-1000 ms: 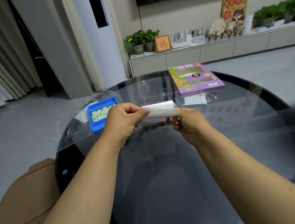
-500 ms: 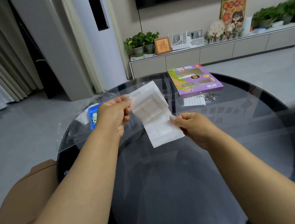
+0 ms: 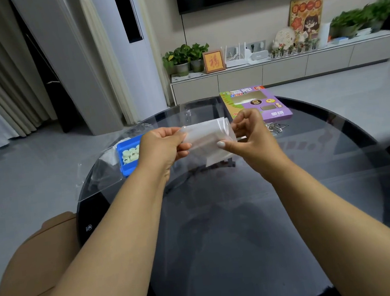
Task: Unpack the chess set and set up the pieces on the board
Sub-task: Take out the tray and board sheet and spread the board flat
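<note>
Both hands hold a folded white sheet [image 3: 208, 137], possibly the paper board, above the glass table [image 3: 245, 215]: left hand [image 3: 162, 146] pinches its nine-o'clock edge, right hand [image 3: 248, 136] its three-o'clock edge. The blue tray [image 3: 122, 147] of pale pieces [image 3: 130, 154] lies at ten o'clock.

Tray [image 3: 126, 155] left on table [image 3: 245, 215], box [image 3: 257, 104] behind, sheet [image 3: 208, 139] between

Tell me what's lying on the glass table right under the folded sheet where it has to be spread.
Nothing visible. The table below both hands is bare glass. The blue tray sits off to the left, the purple box and keys beyond the folded sheet.
</note>
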### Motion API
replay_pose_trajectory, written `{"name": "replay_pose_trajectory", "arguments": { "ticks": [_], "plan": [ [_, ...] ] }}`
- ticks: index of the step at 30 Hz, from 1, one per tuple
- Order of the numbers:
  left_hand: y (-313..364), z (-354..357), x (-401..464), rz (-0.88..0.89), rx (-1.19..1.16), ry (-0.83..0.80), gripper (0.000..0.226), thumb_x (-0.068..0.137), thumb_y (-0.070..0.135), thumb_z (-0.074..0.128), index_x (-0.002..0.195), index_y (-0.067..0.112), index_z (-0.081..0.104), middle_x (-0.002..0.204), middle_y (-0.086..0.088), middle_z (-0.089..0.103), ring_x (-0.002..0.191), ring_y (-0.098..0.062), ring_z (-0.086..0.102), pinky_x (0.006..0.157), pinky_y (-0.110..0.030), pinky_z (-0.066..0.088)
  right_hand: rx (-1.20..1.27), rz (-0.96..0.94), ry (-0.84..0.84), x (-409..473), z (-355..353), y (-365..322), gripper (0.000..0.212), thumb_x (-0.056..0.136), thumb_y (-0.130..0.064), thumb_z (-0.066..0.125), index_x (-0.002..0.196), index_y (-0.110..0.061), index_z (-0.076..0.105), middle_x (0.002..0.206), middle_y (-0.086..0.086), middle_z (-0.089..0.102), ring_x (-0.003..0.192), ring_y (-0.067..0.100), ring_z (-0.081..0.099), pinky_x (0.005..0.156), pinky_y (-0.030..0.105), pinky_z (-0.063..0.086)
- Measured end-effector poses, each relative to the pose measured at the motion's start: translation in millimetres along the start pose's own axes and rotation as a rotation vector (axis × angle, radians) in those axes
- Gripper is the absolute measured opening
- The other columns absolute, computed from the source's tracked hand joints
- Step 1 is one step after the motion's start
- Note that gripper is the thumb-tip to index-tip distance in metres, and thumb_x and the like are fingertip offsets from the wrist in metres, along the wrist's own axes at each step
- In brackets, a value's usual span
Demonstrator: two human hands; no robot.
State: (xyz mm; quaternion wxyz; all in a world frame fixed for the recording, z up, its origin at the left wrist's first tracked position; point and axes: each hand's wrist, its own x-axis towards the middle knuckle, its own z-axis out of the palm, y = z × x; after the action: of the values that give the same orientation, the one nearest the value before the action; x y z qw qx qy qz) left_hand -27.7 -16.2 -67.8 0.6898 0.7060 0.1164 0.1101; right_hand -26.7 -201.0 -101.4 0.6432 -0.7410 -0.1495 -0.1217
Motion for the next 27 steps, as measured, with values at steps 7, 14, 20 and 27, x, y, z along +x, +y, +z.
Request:
{"name": "replay_pose_trajectory", "arguments": {
  "ticks": [7,14,20,27],
  "plan": [
    [-4,1,-2,-0.001,0.02,-0.013,0.01,0.092,0.013,0.062,0.083,0.008,0.061,0.064,-0.008,0.064,0.048,-0.007,0.062,0.051,-0.019,0.054,-0.21,-0.131,0.095,-3,6,4,0.049,0.068,-0.018,0.083,0.09,-0.025,0.04,0.096,0.006,0.052,0.086,0.024,0.051,0.071,0.033,0.046],
    [-4,0,-5,-0.028,0.015,-0.061,0.011,0.094,0.011,0.059,0.085,0.005,0.06,0.072,-0.012,0.066,0.057,-0.011,0.067,0.063,-0.025,0.059,-0.35,-0.143,0.088,-4,8,5,0.03,0.076,-0.026,0.077,0.079,-0.015,0.049,0.075,-0.005,0.053,0.066,0.011,0.046,0.06,0.024,0.038],
    [-4,-1,-15,0.048,0.104,-0.127,0.018,0.079,0.002,0.075,0.087,0.002,0.059,0.074,-0.013,0.065,0.057,-0.016,0.065,0.059,-0.024,0.059,-0.273,0.063,0.091,0,9,8,0.031,0.085,-0.027,0.069,0.064,-0.017,0.048,0.059,-0.006,0.047,0.053,0.009,0.037,0.052,0.024,0.03],
    [0,-3,-17,0.186,0.449,0.026,0.025,0.072,0.025,0.084,0.07,0.016,0.06,0.062,0.0,0.067,0.051,-0.007,0.062,0.056,-0.031,0.053,-0.349,0.091,0.089,0,7,6,0.034,0.093,-0.035,0.055,0.08,-0.004,0.061,0.075,0.012,0.066,0.063,0.019,0.054,0.059,0.029,0.04]
  ]
}}
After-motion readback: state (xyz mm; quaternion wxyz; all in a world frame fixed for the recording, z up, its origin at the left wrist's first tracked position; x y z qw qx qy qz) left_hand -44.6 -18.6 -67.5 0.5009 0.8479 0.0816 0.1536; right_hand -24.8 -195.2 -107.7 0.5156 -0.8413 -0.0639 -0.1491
